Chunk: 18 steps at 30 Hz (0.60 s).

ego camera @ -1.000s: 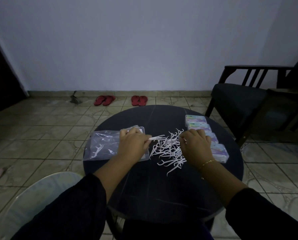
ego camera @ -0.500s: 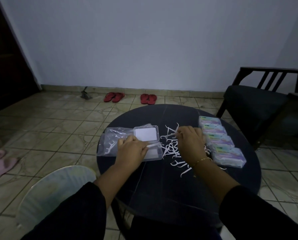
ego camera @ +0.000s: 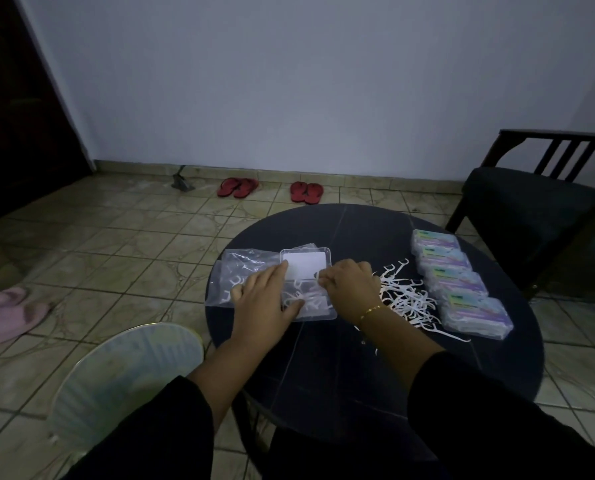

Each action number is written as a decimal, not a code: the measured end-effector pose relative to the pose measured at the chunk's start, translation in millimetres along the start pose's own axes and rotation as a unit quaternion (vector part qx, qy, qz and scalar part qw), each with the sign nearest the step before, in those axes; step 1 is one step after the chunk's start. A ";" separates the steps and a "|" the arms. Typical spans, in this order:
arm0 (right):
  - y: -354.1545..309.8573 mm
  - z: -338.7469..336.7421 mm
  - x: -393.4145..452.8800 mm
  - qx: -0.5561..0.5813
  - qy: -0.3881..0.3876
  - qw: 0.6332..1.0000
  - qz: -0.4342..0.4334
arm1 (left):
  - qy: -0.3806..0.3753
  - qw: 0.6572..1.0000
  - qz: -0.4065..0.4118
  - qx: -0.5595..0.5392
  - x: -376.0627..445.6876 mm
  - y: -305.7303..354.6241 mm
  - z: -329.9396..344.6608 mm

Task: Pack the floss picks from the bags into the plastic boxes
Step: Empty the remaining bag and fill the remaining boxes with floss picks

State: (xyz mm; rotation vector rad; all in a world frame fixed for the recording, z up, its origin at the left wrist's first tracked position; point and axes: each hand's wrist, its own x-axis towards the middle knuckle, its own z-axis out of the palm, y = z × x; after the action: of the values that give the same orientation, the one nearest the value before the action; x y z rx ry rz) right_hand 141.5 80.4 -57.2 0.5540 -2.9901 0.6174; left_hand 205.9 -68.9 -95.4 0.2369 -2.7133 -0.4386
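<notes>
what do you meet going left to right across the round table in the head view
plastic bag → left hand → open clear box → right hand → loose pile of floss picks → row of four closed boxes

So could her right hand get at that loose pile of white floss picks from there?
Probably yes: the right hand sits beside the loose pile of white floss picks, nothing between them.
</notes>
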 end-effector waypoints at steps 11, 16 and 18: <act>33.4 -11.9 -8.4 -0.082 -0.080 0.993 0.024 | -0.017 0.993 0.108 0.041 2.4 -0.3 2.8; 33.1 -5.3 -7.3 -0.100 -0.082 0.992 -0.007 | -0.080 0.990 0.111 0.046 4.6 5.5 3.2; 33.3 -4.6 -7.2 -0.108 -0.064 0.992 -0.014 | -0.086 0.989 0.117 0.035 4.7 8.2 2.1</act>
State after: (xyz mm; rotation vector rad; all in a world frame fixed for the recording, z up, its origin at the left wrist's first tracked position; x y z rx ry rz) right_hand 136.4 113.2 -66.4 0.6396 -3.1065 0.2602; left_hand 199.9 -61.7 -92.9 -0.1070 -2.8819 -0.3088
